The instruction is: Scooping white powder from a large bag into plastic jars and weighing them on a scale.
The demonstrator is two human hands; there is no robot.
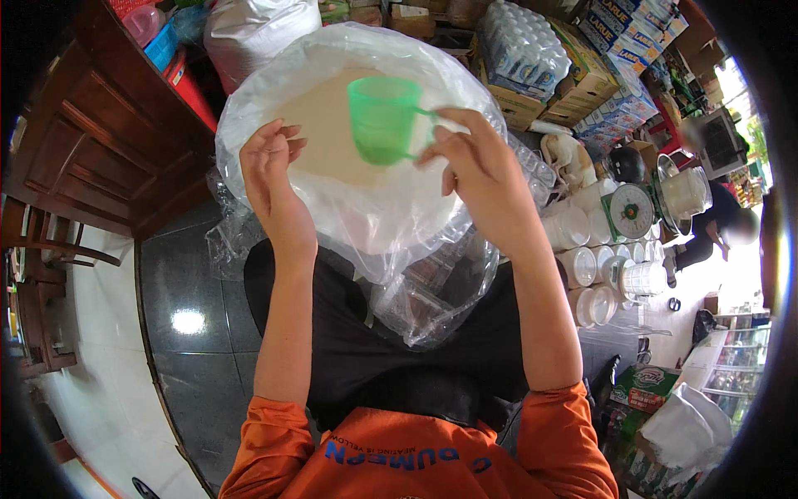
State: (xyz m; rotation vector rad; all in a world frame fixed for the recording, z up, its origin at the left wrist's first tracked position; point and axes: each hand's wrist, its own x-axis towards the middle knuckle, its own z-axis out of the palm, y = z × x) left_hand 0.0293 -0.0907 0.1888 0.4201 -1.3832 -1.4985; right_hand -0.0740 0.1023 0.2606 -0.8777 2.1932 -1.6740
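Note:
A translucent green plastic cup (384, 121) hangs tilted a little above a wide, plastic-lined tub. My right hand (472, 162) grips its handle from the right side. Inside the clear plastic liner (399, 237) lies a pale beige, fine-looking substance (320, 121); I cannot tell exactly what it is. Over the left part of the liner my left hand (273, 170) is raised, fingers loosely curled and apart, with nothing in it. The liner's gathered edge drapes down between my knees, and it hides the tub's walls.
White lidded tubs (586, 266) stand on the right beside a green dial scale (629, 209). Behind them are stacked cartons (619, 100) and shrink-wrapped bottles (524, 50). A white sack (253, 37) stands at the back left, near a wooden door (108, 125). Another person (719, 229) is at far right.

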